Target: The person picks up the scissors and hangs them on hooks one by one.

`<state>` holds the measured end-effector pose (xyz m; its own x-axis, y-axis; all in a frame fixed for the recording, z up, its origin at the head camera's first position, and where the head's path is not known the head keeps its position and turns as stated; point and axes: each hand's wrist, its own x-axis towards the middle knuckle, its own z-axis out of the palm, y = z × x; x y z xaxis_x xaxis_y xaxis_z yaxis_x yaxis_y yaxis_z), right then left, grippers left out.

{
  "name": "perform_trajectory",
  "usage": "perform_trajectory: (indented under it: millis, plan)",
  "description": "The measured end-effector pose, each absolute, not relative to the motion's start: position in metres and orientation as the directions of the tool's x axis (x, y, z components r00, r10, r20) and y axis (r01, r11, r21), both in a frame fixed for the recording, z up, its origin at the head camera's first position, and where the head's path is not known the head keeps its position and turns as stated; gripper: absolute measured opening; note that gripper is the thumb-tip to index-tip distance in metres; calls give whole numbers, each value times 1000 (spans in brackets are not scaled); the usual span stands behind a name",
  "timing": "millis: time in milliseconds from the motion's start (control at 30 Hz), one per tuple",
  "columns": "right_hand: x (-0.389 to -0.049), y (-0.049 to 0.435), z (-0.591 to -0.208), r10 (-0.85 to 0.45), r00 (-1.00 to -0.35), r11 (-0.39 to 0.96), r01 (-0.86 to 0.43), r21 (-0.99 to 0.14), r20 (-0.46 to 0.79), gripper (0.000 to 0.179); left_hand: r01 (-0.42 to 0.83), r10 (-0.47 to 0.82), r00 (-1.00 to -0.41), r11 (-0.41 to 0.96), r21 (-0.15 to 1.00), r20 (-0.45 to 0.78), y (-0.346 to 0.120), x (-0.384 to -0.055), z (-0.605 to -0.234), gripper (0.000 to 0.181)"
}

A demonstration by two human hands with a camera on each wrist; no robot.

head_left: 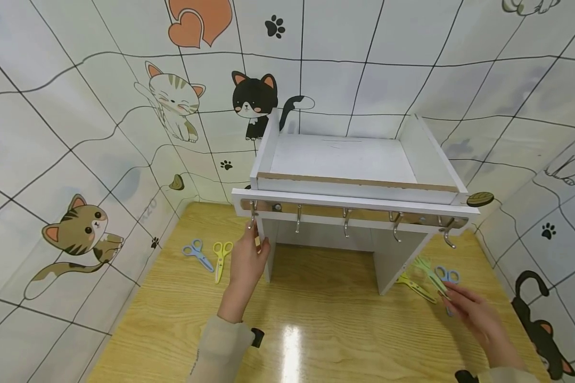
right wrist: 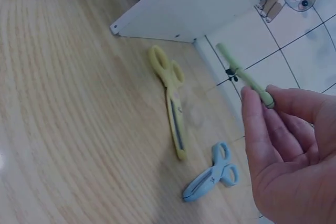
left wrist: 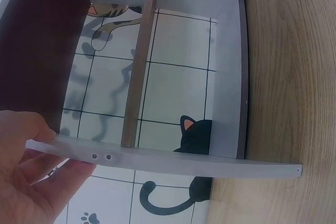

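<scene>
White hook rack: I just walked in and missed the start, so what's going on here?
A person's left hand grips the rack by a side panel, while the right hand pinches green scissors above the table. A yellow pair and a blue pair lie on each side of the rack.

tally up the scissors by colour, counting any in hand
Blue scissors: 2
Yellow scissors: 2
Green scissors, pinched in the right hand: 1
Total: 5

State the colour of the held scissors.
The held scissors are light green, clearest in the right wrist view.
</scene>
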<state>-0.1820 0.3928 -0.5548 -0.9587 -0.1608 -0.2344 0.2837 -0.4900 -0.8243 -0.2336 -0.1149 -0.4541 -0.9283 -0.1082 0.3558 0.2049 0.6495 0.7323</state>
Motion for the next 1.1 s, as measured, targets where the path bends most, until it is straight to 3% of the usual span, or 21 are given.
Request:
perform_trajectory:
  millis: [200,467,1100]
  plan:
    - [-182,393,-539,-18,-986,-650,137,-747,-166,44,213,-106,-923,658,723,369,-115,-235,-455,38]
    - [-180,390,-509,183,-963,-715,7,-699,-197,36,227,-98,-920,657,719,380,-114,-234,-456,37]
    - [-171,389,-458,324,-946,-818,-280,-502,-1,39,202,-115,-922,675,710,370,-114,-232,-454,36]
